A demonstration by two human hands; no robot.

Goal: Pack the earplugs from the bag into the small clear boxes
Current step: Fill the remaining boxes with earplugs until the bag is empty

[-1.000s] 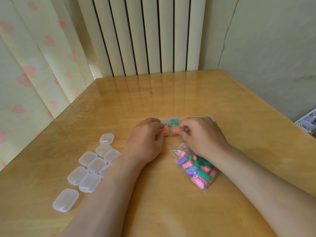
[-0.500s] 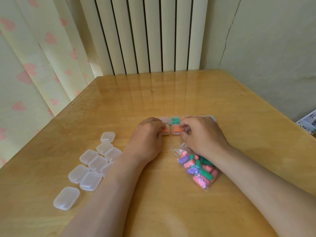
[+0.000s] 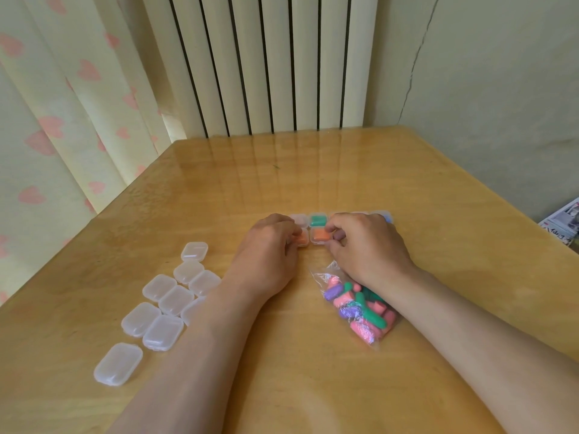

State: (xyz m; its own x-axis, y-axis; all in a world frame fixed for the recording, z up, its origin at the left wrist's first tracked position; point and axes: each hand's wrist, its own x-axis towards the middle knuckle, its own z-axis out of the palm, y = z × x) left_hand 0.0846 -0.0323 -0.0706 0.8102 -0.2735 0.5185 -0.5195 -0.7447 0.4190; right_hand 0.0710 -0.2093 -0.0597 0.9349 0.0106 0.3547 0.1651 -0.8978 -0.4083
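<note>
Hands meet over filled boxes: the left hand (image 3: 266, 245) pinches one orange-filled box (image 3: 301, 240), the right hand (image 3: 365, 245) its neighbour (image 3: 320, 237). The earplug bag (image 3: 357, 303) lies under the right wrist; empty clear boxes (image 3: 163, 303) wait left. Pressing each lid squarely until it seats should secure them.

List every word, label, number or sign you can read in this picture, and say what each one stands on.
No text here can be read.
Printed paper at the right edge, beyond the table: carries print, too small and blurred to read.
Clear boxes, bag of earplugs, curtain with pink hearts: no lettering visible.
</note>
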